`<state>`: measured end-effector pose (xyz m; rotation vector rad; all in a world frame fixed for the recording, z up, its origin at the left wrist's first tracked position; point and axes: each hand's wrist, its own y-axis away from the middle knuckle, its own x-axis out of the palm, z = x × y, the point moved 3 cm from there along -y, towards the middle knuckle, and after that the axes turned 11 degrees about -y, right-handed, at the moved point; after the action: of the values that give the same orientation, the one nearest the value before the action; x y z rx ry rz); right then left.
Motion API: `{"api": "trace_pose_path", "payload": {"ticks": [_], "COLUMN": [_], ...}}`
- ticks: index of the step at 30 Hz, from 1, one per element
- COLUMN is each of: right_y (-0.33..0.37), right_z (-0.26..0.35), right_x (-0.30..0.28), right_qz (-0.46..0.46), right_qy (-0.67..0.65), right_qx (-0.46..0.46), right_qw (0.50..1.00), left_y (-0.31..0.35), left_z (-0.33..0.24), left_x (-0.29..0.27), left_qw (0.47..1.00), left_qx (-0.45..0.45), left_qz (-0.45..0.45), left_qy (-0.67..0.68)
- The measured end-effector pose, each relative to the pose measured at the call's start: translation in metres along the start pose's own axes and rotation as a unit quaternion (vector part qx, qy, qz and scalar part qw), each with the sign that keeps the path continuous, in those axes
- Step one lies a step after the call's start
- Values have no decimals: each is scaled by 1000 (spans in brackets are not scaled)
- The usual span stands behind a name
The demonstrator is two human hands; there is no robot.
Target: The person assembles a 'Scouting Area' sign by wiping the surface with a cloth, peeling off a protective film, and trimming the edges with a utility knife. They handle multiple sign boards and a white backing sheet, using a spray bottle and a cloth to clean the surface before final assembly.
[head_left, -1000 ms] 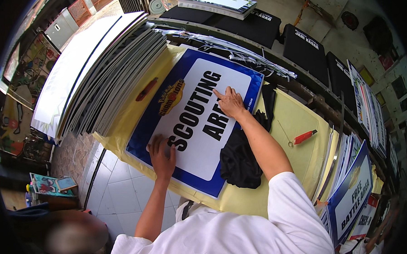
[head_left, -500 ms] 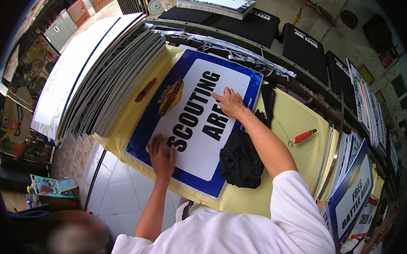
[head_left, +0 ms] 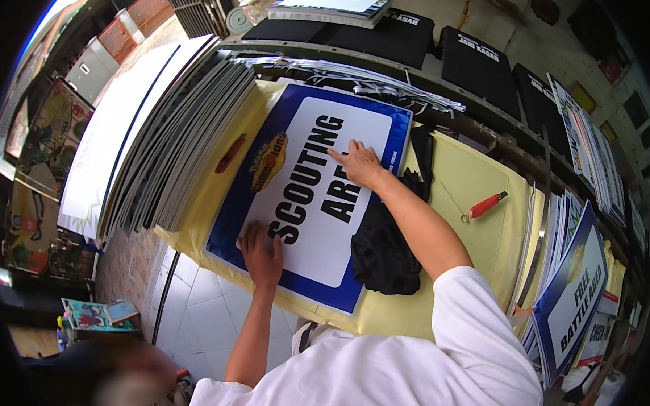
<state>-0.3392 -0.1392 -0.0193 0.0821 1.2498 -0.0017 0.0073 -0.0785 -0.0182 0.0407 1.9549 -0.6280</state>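
Observation:
A white sign board (head_left: pixel 305 235) with a blue border, bold black lettering and a yellow logo lies face up on a yellow-covered table. My left hand (head_left: pixel 262 257) rests on its near left part with fingers spread, holding nothing. My right hand (head_left: pixel 359 165) lies on the lettering towards the far right side, index finger stretched out and the others loosely bent, also holding nothing. Beside the board, under my right forearm, is a bunched black cloth (head_left: pixel 386 253). A red cutter knife (head_left: pixel 488 204) lies to the right of the cloth. Another dark red cutter (head_left: pixel 231 154) sits left of the board.
A tall stack of boards (head_left: pixel 164 141) stands on the left. Further signs (head_left: pixel 571 293) lean at the right edge of the yellow table cover (head_left: pixel 475 260). Black covered seats (head_left: pixel 479 68) line the far side, behind a strip of scraps (head_left: pixel 359 77). Tiled floor (head_left: pixel 200 310) shows at the near left.
The whole view has shifted slightly. Both hands stay at nearly the same places on the sign board, and the board itself shows no clear movement.

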Motion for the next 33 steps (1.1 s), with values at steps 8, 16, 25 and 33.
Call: {"api": "trace_pose_path", "payload": {"ticks": [8, 16, 25, 33], "right_y": [0, -7, 5, -32], "right_z": [1, 20, -39, -104], "right_x": [8, 12, 8, -17], "right_qz": [-72, 14, -88, -141], "right_qy": [-92, -61, 14, -5], "right_qx": [49, 52, 75, 234], "right_qw": [992, 997, 993, 962], "left_y": [1, 2, 1, 0], "left_z": [7, 4, 3, 1], "left_x": [0, 5, 5, 0], "left_qw": [1000, 1000, 999, 999], "left_qx": [12, 22, 46, 36], "left_qz": [-8, 2, 3, 4], "left_qy": [-7, -16, -15, 23]}}
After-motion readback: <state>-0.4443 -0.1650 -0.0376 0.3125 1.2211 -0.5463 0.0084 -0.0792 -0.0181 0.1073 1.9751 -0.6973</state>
